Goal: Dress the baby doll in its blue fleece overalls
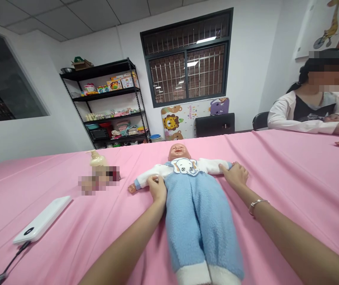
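You have one view, from the camera worn on your head. It looks forward and down along your own forearms and sits close over the near side of the counter (279, 166). The doll (199, 213) lies in the lower middle, feet nearest you and head pointing away. Your left hand (157, 189) and right hand (236, 174) reach in from the bottom edge. The wide lens also takes in the far wall, with the shelf (107, 71) and window (187, 67), and a seated person (312, 113) at the upper right.
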The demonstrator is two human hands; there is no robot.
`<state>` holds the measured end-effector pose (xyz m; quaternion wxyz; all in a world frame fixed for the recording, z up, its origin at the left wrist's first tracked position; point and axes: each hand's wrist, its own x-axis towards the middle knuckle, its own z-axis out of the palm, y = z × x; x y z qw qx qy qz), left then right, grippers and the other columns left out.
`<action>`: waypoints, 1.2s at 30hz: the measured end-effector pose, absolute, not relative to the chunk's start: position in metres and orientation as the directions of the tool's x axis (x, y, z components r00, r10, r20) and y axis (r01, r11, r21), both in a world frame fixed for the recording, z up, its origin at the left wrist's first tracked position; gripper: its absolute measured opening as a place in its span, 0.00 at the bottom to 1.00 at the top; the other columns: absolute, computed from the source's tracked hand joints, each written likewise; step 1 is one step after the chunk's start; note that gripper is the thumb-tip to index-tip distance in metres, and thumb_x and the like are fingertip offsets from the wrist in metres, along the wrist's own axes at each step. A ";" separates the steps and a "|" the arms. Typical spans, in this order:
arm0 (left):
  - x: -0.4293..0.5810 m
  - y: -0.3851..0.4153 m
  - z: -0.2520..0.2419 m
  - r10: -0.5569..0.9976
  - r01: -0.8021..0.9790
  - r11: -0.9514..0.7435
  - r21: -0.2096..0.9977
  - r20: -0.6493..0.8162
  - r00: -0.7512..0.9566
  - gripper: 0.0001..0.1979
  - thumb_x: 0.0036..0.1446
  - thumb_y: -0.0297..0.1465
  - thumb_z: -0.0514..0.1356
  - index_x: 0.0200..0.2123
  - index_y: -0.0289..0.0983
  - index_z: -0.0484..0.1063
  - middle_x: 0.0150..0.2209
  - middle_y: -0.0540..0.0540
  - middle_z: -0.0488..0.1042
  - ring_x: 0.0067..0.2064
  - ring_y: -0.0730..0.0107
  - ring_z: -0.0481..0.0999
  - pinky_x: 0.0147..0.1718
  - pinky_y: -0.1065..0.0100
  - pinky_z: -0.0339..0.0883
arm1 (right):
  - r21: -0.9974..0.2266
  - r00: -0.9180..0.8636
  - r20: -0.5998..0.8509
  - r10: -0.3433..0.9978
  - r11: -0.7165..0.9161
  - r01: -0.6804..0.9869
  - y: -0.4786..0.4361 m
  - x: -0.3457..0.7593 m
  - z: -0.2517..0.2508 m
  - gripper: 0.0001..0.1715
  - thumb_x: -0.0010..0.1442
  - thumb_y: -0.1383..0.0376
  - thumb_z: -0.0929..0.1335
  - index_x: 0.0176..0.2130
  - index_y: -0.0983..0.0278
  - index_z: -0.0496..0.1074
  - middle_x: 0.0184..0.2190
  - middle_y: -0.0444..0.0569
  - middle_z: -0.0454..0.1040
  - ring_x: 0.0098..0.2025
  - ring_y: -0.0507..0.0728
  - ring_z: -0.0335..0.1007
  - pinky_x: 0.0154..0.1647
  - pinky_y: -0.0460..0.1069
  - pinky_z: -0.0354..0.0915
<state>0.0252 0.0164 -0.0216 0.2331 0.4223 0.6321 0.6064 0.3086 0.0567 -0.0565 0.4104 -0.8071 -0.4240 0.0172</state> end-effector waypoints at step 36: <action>-0.031 0.017 -0.019 0.937 0.493 -0.286 0.822 0.347 -0.036 0.13 0.51 0.35 0.54 0.38 0.36 0.67 0.31 0.47 0.72 0.33 0.67 0.72 0.34 0.66 0.65 | -0.486 -0.693 0.276 0.666 0.719 0.497 -0.133 0.202 0.050 0.10 0.47 0.60 0.70 0.30 0.61 0.68 0.29 0.43 0.70 0.29 0.51 0.63 0.28 0.45 0.59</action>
